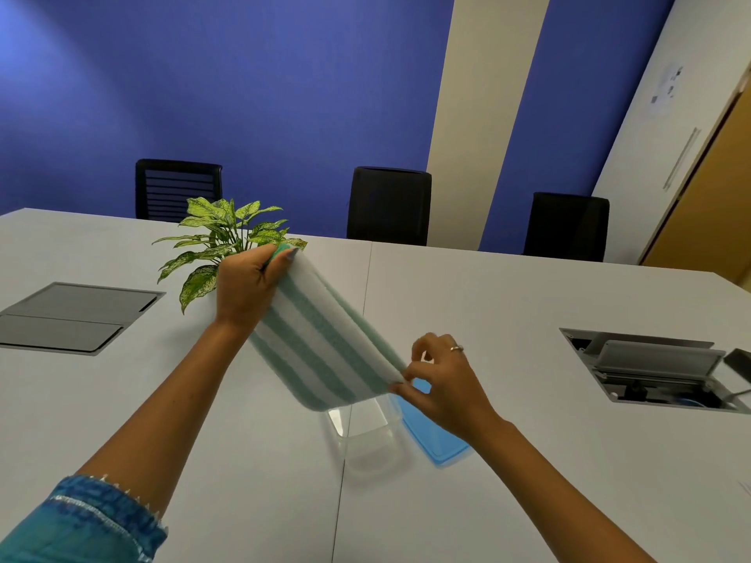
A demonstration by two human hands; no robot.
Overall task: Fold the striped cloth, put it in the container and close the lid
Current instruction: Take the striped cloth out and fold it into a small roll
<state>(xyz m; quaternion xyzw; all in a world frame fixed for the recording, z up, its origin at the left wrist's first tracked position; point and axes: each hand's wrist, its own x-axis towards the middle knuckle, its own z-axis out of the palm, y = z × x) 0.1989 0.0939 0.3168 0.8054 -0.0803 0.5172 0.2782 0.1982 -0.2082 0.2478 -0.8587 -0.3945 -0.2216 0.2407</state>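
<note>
Striped cloth (321, 339) doubled over, stretched between both hands above clear container (370, 436).

single head-worn wide-angle view, looking forward and down across the white table (508, 319) toward the blue wall (244, 95) and three black chairs (389, 205). both forearms reach in from the bottom edge, close to the lens. horizon tilts; straight edges bow near the frame's edges.

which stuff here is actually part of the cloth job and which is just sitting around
Part of the job: striped cloth, held by left hand and right hand; clear container; blue lid.

Just lying about: plant; chairs; open cable box; closed floor-box flap.
</note>
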